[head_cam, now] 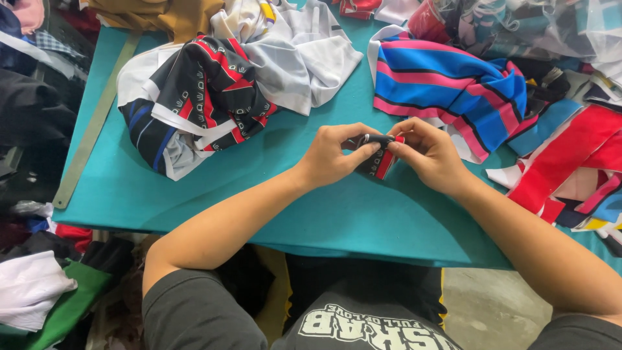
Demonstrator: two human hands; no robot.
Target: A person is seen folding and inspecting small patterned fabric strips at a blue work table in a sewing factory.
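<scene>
Pinching fabric scrap [381, 162], hands [382, 155] mid-table [194, 207], clear of edges

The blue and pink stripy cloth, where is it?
In the head view, the blue and pink striped cloth lies on the teal table, upper right, just beyond the right hand.

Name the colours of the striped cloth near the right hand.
Blue, pink and black stripes on the cloth; head view.

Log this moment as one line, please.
left hand: pinching small black-and-red fabric piece | right hand: pinching same piece | surface: teal table | nearby: blue-pink striped garment, black-red-white garment
</scene>
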